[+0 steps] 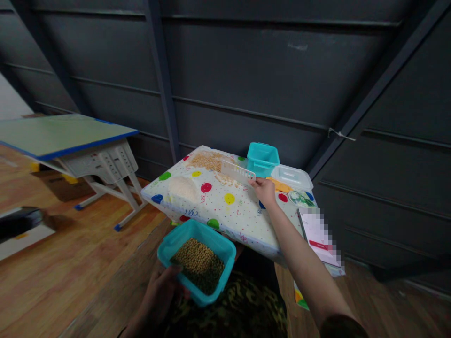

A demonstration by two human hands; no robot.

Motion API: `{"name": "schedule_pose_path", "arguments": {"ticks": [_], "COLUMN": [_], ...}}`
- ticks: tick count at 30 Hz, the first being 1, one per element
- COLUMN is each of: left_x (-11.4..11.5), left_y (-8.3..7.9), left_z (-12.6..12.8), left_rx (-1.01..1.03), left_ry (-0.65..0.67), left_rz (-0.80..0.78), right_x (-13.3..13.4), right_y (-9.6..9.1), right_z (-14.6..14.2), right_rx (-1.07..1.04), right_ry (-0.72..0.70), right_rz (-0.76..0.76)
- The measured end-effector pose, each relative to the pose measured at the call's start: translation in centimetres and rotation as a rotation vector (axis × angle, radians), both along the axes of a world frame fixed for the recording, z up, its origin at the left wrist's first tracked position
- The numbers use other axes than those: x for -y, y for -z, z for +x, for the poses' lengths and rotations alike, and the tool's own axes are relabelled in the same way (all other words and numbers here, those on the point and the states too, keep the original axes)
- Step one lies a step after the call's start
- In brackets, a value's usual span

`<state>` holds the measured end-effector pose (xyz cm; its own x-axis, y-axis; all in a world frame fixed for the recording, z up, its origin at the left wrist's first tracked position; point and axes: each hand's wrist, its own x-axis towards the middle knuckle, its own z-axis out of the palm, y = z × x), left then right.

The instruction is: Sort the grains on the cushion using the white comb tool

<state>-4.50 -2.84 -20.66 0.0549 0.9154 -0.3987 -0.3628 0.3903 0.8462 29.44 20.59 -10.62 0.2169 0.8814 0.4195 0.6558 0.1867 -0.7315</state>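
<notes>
My left hand [164, 284] grips the near left rim of a teal plastic box [227, 256], held below the table's front edge. Inside the box lie yellow beans [197, 256]; the nearer part looks dark green, and whether that is shadow or other beans I cannot tell. My right hand [263, 189] pinches the right end of a translucent slotted plastic strip [237, 172], which stands on edge on the table. Tan grains or beans [207, 161] are spread behind and beside the strip. A pale, whitish heap [183, 188] lies at the table's left.
The small table wears a balloon-print cloth [229, 213]. At its back right are another teal box [262, 155], a clear lid [292, 177], an orange cloth [280, 185] and a green-white round item [301, 198]. A tablet-like item [320, 239] lies right. A desk [66, 134] stands left.
</notes>
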Motion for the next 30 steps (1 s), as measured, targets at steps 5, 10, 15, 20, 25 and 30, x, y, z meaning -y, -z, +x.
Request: {"name": "schedule_pose_path", "arguments": {"ticks": [5, 10, 15, 20, 25, 30], "left_x": [-0.1, -0.1, -0.1, 0.0, 0.0, -0.1], "left_y": [0.4, 0.8, 1.0, 0.9, 1.3, 2.0], "left_z": [-0.1, -0.4, -0.5, -0.5, -0.5, -0.8], "left_rx": [-0.013, -0.006, -0.008, -0.012, -0.038, -0.015], "left_ry": [0.019, 0.027, 0.047, 0.036, 0.062, 0.051], "left_rz": [-0.023, -0.015, -0.014, 0.012, 0.024, 0.021], "right_x": [-0.5, -0.4, -0.2, 0.2, 0.3, 0.2], "right_y": [0.9, 0.9, 0.6, 0.3, 0.2, 0.2], "right_z": [0.3, 0.2, -0.1, -0.3, -0.4, -0.3], "right_rx": [-0.01, -0.02, -0.017, -0.042, -0.032, -0.051], "right_ry": [-0.092, -0.105, -0.129, -0.174, -0.171, -0.196], "right_rz": [0.022, 0.039, 0.012, 0.032, 0.015, 0.015]}}
